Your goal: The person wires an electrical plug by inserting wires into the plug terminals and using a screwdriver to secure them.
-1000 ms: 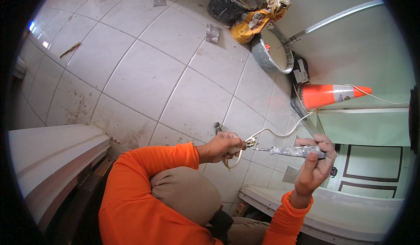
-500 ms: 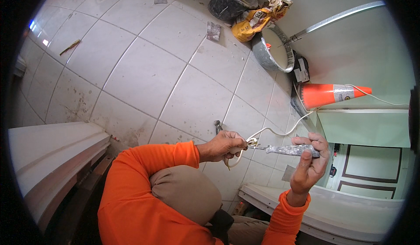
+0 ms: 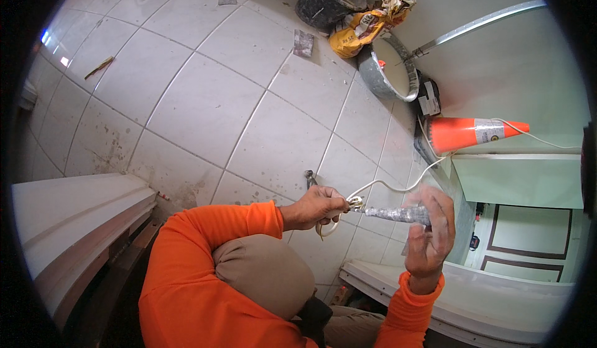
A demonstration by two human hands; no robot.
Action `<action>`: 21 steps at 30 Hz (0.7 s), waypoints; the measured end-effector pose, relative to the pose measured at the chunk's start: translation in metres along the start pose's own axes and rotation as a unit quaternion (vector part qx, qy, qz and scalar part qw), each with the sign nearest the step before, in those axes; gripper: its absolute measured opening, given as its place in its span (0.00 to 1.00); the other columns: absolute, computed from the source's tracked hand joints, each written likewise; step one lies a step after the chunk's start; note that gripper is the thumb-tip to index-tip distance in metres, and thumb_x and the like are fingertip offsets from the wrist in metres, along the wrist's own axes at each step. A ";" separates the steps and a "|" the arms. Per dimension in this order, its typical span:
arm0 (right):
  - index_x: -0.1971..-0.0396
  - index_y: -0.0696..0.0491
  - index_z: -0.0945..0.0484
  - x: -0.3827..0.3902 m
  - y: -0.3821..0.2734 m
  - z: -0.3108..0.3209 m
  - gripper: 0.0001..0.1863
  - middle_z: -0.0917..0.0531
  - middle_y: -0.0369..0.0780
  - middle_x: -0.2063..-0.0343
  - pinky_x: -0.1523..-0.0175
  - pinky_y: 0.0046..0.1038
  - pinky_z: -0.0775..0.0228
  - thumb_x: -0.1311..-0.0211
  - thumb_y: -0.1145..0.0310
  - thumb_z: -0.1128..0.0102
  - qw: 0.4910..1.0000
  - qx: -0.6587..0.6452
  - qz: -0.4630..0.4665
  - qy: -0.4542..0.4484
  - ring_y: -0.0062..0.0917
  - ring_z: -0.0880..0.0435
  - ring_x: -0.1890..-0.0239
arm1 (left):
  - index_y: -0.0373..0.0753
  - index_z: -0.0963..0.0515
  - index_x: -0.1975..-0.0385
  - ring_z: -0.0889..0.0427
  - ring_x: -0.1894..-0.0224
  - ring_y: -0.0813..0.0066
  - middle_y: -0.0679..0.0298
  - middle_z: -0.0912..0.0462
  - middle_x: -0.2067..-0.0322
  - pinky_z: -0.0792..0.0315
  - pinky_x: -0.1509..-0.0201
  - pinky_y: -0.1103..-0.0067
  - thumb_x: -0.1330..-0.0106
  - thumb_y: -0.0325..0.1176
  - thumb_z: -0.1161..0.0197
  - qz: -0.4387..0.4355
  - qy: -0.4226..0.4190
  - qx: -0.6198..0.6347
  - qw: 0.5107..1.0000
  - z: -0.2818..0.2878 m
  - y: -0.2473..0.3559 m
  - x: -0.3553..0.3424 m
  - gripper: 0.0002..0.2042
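Observation:
My left hand (image 3: 318, 208) is closed in a pinch on a small whitish electrical fitting (image 3: 355, 203). From it a white cable (image 3: 398, 189) curves off to the right, and a loop of cable hangs below my fingers. My right hand (image 3: 434, 233), partly smeared by motion, grips the end of a screwdriver (image 3: 393, 214) with a clear, dust-smeared handle. The screwdriver lies level, its tip at the fitting. Just beyond my left hand a metal tool (image 3: 310, 177) shows on the floor; my hand hides the rest of it.
An orange traffic cone (image 3: 457, 133) lies on its side at right, the cable passing over it. Farther back stand a grey tub (image 3: 379, 77) of pale liquid, a yellow bag (image 3: 354, 37) and a black bucket (image 3: 311, 9). White curved panels (image 3: 74, 217) are at left.
My right hand and the screwdriver have shifted left, closer to my left hand, and the right fingers have changed their hold on the handle. The left hand stays nearly in place.

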State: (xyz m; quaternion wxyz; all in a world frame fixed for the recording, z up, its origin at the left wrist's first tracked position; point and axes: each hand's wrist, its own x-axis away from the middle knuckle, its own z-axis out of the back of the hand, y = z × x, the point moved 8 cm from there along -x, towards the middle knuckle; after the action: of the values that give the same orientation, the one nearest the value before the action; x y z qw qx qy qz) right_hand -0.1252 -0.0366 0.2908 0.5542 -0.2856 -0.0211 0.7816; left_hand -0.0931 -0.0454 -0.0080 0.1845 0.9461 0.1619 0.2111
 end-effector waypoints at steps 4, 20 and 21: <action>0.42 0.57 0.25 0.008 0.012 0.000 0.23 0.16 0.49 0.55 0.57 0.32 0.18 0.34 0.64 0.33 0.998 -0.003 -0.035 -0.053 0.37 0.13 0.58 | 0.37 0.20 0.67 0.22 0.77 0.78 0.64 0.19 0.73 0.36 0.81 0.82 0.36 0.30 0.33 0.005 -0.002 0.001 1.000 0.000 0.000 -0.002 0.04; 0.42 0.57 0.24 0.019 0.018 -0.004 0.28 0.16 0.49 0.59 0.61 0.29 0.21 0.37 0.58 0.29 1.000 -0.001 -0.021 0.018 0.35 0.15 0.60 | 0.36 0.19 0.68 0.23 0.80 0.78 0.62 0.19 0.75 0.38 0.83 0.83 0.37 0.28 0.33 -0.007 0.026 -0.003 1.000 0.012 -0.004 -0.006 0.04; 0.42 0.57 0.25 0.018 0.015 -0.003 0.28 0.16 0.49 0.59 0.61 0.30 0.20 0.37 0.58 0.30 1.000 0.025 0.016 0.002 0.35 0.15 0.60 | 0.36 0.19 0.68 0.22 0.79 0.78 0.62 0.19 0.75 0.38 0.83 0.83 0.37 0.28 0.33 -0.011 0.035 -0.007 0.999 0.014 -0.002 -0.006 0.04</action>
State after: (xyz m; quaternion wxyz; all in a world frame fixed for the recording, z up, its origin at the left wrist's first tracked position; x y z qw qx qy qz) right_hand -0.1400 -0.0273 0.2751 0.5490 -0.2739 0.0043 0.7896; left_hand -0.0922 -0.0494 -0.0223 0.1875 0.9351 0.1770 0.2430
